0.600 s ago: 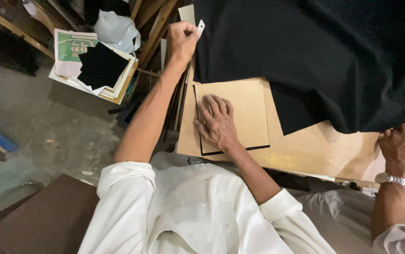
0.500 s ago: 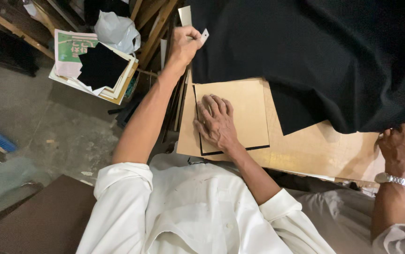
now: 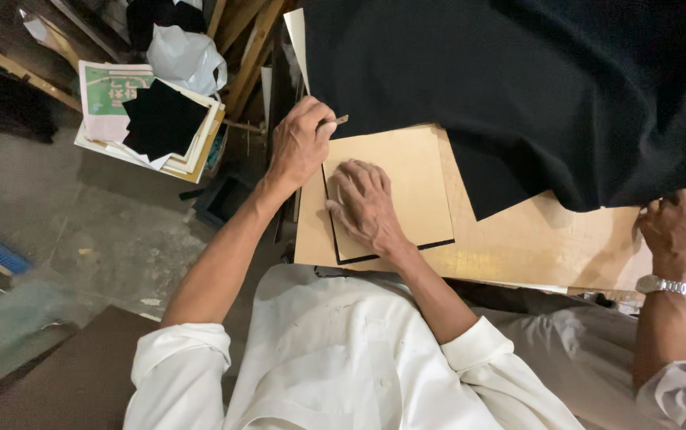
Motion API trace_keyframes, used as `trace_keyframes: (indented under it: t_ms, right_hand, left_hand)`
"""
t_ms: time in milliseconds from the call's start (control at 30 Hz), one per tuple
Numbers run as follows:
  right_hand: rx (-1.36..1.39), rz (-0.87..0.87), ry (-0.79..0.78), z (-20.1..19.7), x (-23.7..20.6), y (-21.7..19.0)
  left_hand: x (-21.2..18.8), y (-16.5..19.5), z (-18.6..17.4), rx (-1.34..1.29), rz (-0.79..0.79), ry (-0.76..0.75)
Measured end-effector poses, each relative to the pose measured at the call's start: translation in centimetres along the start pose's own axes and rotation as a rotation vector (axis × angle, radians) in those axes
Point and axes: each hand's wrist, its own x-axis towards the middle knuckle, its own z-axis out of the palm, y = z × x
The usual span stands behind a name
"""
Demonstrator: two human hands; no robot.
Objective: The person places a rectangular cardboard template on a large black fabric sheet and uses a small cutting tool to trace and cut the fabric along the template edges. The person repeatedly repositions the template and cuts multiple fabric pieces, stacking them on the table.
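Cardboard pattern point(image 3: 407, 179), tan and square-ish, lies flat on the table point(image 3: 534, 243) near its left end, with a thin black edge of cloth showing under its lower and left sides. I read it as light, stiff and smooth, so likely to skate on the cloth unless pressed down. It's best held by a flat palm in the middle or pinched at a free edge, and not bent. Right hand point(image 3: 365, 203) is spread open, palm down, pressing on the left part of the pattern. Left hand point(image 3: 299, 143) is closed around a small pale tool point(image 3: 341, 120), chalk or blade, I can't tell which; its tip sits just at the pattern's upper left corner. The two hands are close together but not touching. A big sheet of black fabric point(image 3: 518, 80) covers the far part of the table and drapes over the pattern's upper right; I judge it soft, limp and easy to drag. At the right edge a co-worker's hand point(image 3: 673, 231) with a wristwatch point(image 3: 665, 285) grips the fabric's edge. Off the table to the left there's a stack of papers point(image 3: 104, 111) with a black cloth piece point(image 3: 160, 119) on top, a white plastic bag point(image 3: 184, 56) behind it and the grey concrete floor point(image 3: 80, 223) below.
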Motion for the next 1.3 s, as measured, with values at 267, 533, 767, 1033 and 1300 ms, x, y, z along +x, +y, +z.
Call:
trace_keyframes:
  t_ms: [267,533,767,1033,1300]
  right_hand:
    - [-0.147,0.032,0.062,-0.1,0.1,0.7]
    - [-0.11,0.042,0.06,-0.4,0.3,0.9]
    - [0.065,0.108,0.051,-1.2,0.5,1.7]
    - [-0.033,0.121,0.009,-3.7,6.5,9.1]
    - [-0.092,0.073,-0.22,-3.1,9.8,12.4]
  left_hand:
    - [0.9,0.2,2.8,0.038,0.004,-0.183]
    - [0.8,-0.8,4.6,0.127,0.137,-0.18]
    - [2.5,-1.8,4.0,-0.077,0.015,0.037]
    - [-2.1,0.4,2.9,-0.323,-0.135,0.206]
    - [-3.2,1.0,0.5,-0.138,-0.083,0.171]
